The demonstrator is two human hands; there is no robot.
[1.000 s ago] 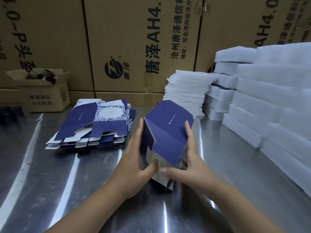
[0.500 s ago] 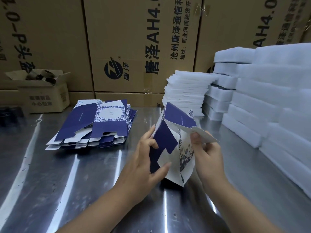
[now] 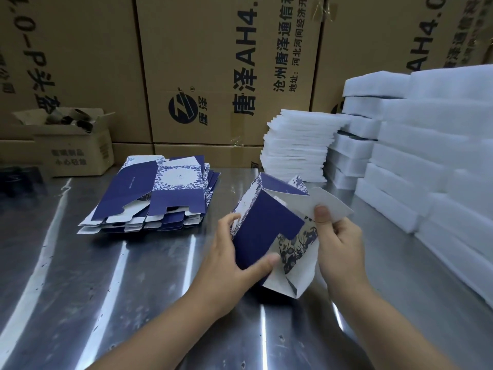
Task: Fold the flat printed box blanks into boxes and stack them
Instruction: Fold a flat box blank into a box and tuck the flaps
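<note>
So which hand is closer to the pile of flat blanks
Left. The left hand, gripping the half-folded box, sits just right of the blanks; the right hand is beyond the box, farther away.

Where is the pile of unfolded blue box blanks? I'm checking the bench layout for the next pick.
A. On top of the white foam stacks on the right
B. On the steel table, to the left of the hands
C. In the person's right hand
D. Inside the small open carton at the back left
B: the pile of flat blanks lies on the steel table, left of the left hand and right hand, which hold one half-folded box.
</note>
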